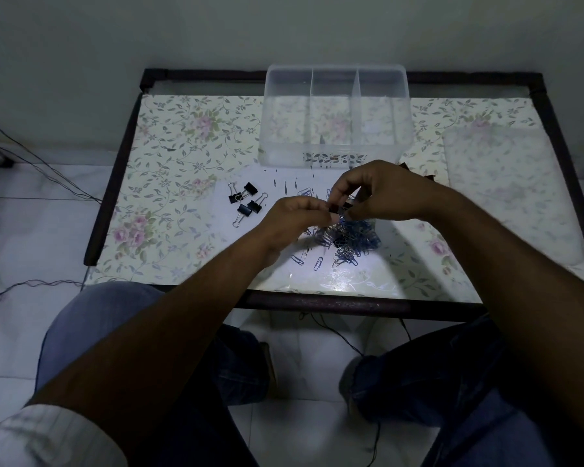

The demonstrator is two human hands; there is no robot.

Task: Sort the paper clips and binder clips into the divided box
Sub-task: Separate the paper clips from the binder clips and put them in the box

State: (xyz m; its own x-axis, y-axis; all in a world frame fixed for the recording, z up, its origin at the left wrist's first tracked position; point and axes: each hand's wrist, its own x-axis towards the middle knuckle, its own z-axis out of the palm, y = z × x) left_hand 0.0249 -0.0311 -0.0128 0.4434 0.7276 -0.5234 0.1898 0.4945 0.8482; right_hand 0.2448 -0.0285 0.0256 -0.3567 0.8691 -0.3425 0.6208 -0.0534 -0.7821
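Observation:
A clear divided box point(337, 153) with three compartments stands at the back middle of the table. A heap of blue paper clips point(354, 239) lies in front of it, partly under my hands. Several black binder clips point(246, 201) sit in a loose group to the left of the heap. My left hand point(294, 219) and my right hand point(381, 192) meet just above the heap. Both pinch one small black binder clip point(338, 207) from opposite sides, with paper clips dangling from it.
The floral-covered table point(169, 183) has a dark raised frame. The box's translucent lid point(506, 187) lies flat at the right. Cables run over the tiled floor at the left and under the table. My knees sit below the front edge.

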